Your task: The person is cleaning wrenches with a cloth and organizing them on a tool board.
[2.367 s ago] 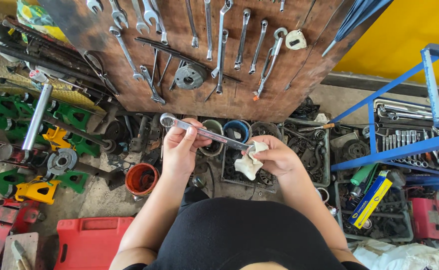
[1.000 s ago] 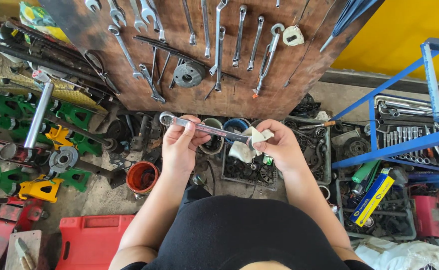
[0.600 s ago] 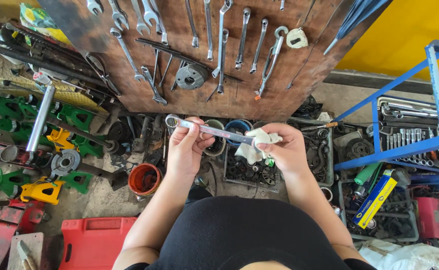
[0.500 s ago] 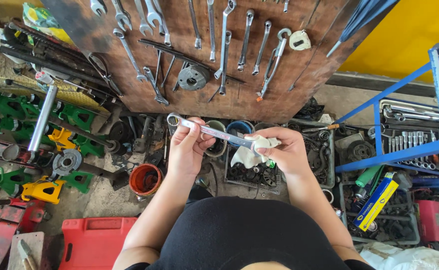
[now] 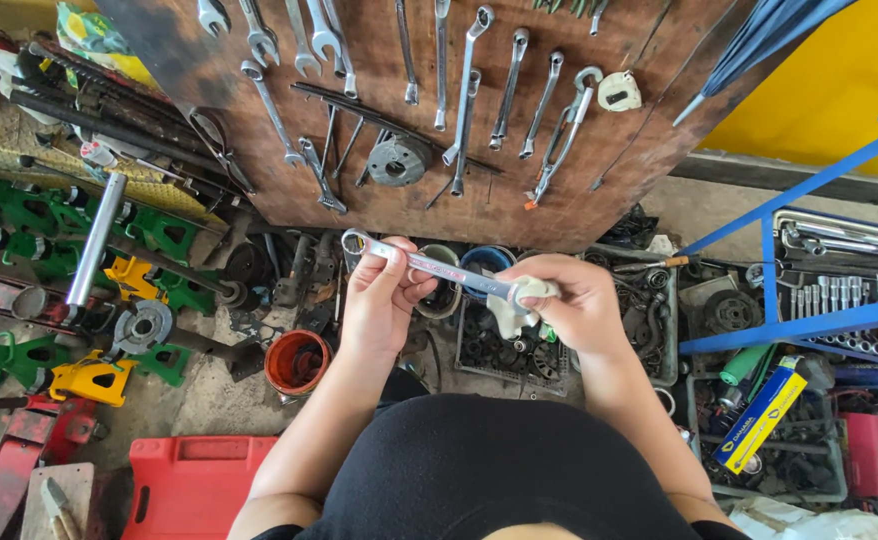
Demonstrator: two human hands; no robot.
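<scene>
Wrench (image 5: pixel 421 263): silver combination type, held level between both hands, above the clutter of parts on the floor, ring end toward the left.
Left hand (image 5: pixel 379 300): grip closed around the ring-end half of the wrench, fingers curled over the shaft.
Right hand (image 5: pixel 571 305): grip closed on a pale rag (image 5: pixel 511 310), pressed around the other end of the wrench.
Board (image 5: pixel 519 205): brown wood, leaning behind, hung with spanners.
Orange cup (image 5: pixel 297 362): on the floor, below the left forearm.
Red case (image 5: pixel 191 488): lower left.
</scene>
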